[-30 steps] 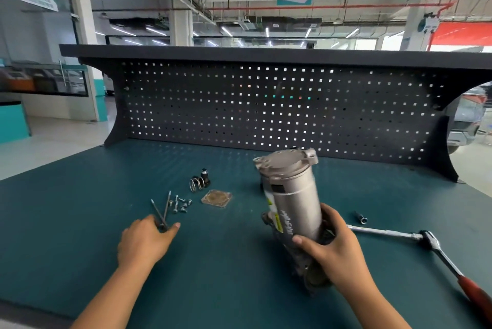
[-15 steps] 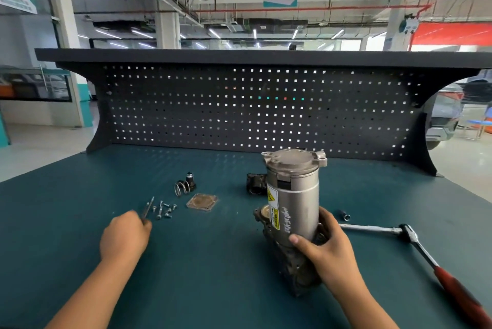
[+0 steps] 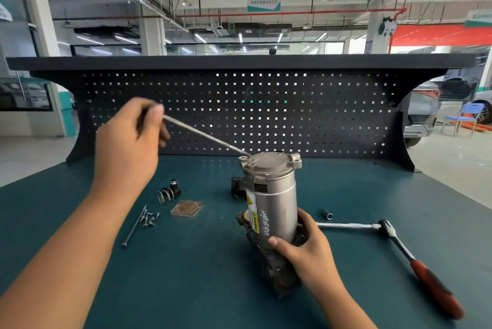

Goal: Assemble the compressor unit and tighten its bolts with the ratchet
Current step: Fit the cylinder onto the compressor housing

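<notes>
So the compressor unit stands upright on the desk. It's a silver-grey cylinder with a flanged cap on top, a yellow warning sticker down the side, some handwriting in marker, and a darker, grimy casting at the bottom. The right hand grips it low down, thumb across the front and fingers wrapped behind.

The left hand is up in the air to the left of the unit, pinching the head end of a long bolt. The bolt slants down and its tip touches the edge of the cap.

Count: two long bolts in total, since a second long bolt lies on the desk below the left hand. Beside it there's a little pile of short screws, too small to count. One spring, one square plate. Right of the right hand: one ratchet with a red handle and one small socket.
</notes>
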Tool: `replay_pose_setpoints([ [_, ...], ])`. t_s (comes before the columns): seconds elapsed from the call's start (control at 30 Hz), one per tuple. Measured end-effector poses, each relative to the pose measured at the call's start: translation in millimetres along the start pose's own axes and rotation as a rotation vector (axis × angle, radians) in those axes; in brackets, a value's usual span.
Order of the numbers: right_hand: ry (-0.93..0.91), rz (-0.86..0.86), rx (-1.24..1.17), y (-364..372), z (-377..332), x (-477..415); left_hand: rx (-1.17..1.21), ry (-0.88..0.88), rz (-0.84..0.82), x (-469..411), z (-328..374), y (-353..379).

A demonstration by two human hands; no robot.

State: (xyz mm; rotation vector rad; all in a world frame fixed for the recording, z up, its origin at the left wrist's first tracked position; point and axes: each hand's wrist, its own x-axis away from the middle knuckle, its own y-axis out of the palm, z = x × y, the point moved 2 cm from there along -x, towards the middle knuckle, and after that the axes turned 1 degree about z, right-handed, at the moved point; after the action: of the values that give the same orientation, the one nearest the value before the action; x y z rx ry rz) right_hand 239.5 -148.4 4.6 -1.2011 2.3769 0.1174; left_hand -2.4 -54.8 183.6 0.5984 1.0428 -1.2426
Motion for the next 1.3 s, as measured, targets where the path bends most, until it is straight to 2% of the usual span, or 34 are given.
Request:
replay_pose_setpoints([
  [0.1,0.004,0.001,-0.014,0.7,-1.6,0.4,0.107,0.075,-0.118,-15.3,47.5,16.1],
  [0.3,0.014,-0.025,-0.040,-0.2,-2.0,-0.7,0.116,0.186,-0.210,-38.4,96.0,50.0],
  [0.47,0.013,-0.033,-0.057,0.0,-2.6,-1.4,-0.016,0.223,-0.287,-49.0,97.6,61.9],
  [0.73,0.006,-0.037,-0.059,-0.8,0.1,-2.6,-0.071,0.227,-0.315,-57.3,95.2,71.5],
  [1.0,0.004,-0.044,-0.068,-0.4,0.0,-2.5,-0.116,0.227,-0.421,-64.7,98.0,80.8],
  [1.13,0.005,-0.038,-0.064,-0.2,0.0,-2.0,-0.071,0.243,-0.458,-66.0,104.3,87.8],
  [1.3,0.006,-0.036,-0.059,-0.4,0.2,-1.9,0.018,0.206,-0.411,-64.6,105.2,101.7],
])
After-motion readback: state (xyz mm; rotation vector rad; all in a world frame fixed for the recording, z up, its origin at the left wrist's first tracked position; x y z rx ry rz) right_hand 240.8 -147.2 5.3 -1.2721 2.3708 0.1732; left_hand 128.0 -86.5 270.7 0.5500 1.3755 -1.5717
